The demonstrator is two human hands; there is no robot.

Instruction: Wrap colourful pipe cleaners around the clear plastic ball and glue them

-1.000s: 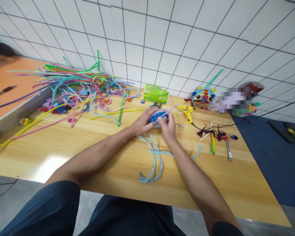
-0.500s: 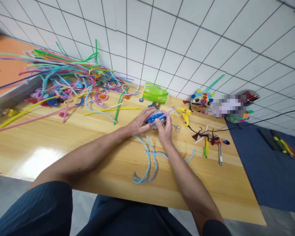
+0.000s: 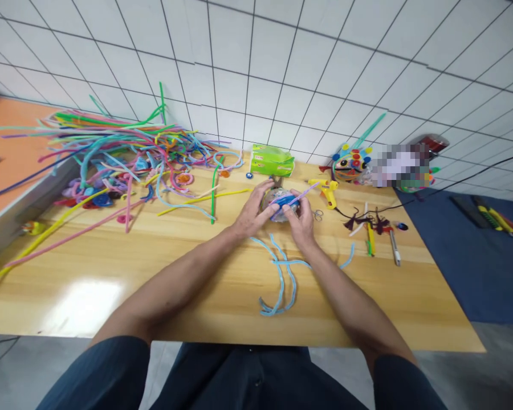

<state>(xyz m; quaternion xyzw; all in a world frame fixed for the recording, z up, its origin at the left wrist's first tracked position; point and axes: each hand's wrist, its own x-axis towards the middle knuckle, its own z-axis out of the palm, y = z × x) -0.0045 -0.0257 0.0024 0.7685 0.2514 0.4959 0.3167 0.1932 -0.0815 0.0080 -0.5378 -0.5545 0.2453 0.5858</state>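
At frame centre, my left hand (image 3: 251, 213) and right hand (image 3: 303, 223) were partly closed around the clear round piece (image 3: 285, 200), thumbs on its blue strands; light, even pressure suited it. Glue gun (image 3: 329, 196) sat just right, pale-blue stems (image 3: 294, 283) below, towards the table's (image 3: 222, 327) near edge.

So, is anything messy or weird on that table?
Yes, the heap of fuzzy sticks looks messy. It's all tangled, with some poking over the gray side wall and others sprawling across the wooden table. I can't see anything clearly broken or any wet spill.
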